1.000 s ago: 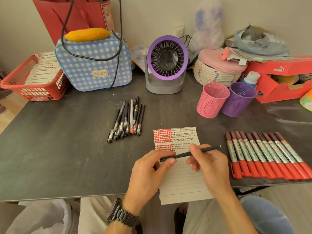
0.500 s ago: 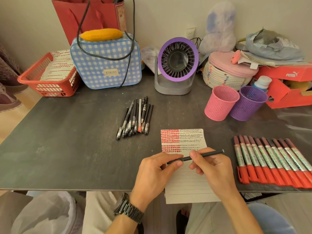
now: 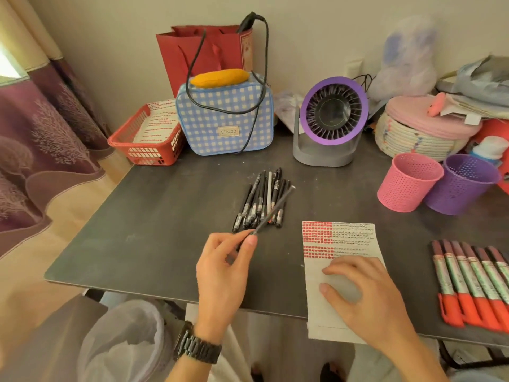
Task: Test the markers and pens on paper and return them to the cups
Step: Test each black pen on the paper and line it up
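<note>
Head camera: the left hand (image 3: 223,274) pinches a black pen (image 3: 275,209), its far end over the pen pile (image 3: 254,205) mid-table. The right hand (image 3: 363,296) lies spread on the paper (image 3: 344,238) at the front edge of the table (image 3: 165,230). Pink cup (image 3: 407,186) and purple cup (image 3: 465,186) stand side by side near the right edge.

This looks like a room in a home, with a desk corner for private use: a purple curtain (image 3: 41,150) with a tree pattern hangs at the left above a light wooden floor (image 3: 27,285). The dark table (image 3: 165,230) stands against a plain wall. Household things are crowded along that wall: a red paper gift bag (image 3: 179,59), a blue checked soft bag (image 3: 220,117), a small purple desk fan (image 3: 333,110), a red plastic basket (image 3: 148,153) and a woven rope basket (image 3: 413,139) with a pink lid. A pink mesh cup (image 3: 407,183) and a purple mesh cup (image 3: 465,186) stand near them, and a lined bin (image 3: 124,340) is below the table edge.
</note>
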Demonstrator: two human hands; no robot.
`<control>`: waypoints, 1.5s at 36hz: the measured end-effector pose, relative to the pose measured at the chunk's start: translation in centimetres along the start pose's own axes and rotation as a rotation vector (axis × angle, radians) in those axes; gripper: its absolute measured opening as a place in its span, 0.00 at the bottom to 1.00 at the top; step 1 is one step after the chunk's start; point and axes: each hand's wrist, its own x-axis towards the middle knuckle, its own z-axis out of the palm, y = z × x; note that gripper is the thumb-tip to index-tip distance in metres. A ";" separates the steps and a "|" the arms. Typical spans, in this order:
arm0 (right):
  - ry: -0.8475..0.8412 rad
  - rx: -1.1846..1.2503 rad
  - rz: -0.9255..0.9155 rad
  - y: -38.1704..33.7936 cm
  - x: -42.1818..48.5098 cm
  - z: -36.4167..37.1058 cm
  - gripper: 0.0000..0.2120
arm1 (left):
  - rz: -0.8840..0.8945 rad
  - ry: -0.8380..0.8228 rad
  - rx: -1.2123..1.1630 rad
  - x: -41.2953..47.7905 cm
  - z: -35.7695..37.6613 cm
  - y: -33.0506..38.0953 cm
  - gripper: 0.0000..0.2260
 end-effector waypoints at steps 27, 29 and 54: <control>-0.007 -0.159 -0.014 -0.3 -0.2 0.6 0.17 | 0.000 0.185 0.926 0.2 -7.4 -6.3 0.12; -0.009 -0.159 -0.016 -0.3 -0.2 0.5 0.17 | 0.010 0.170 0.925 0.1 -7.5 -6.3 0.13; -0.058 -0.071 0.079 -0.8 0.0 0.1 0.17 | 0.263 -0.476 0.947 6.7 1.1 -0.8 0.29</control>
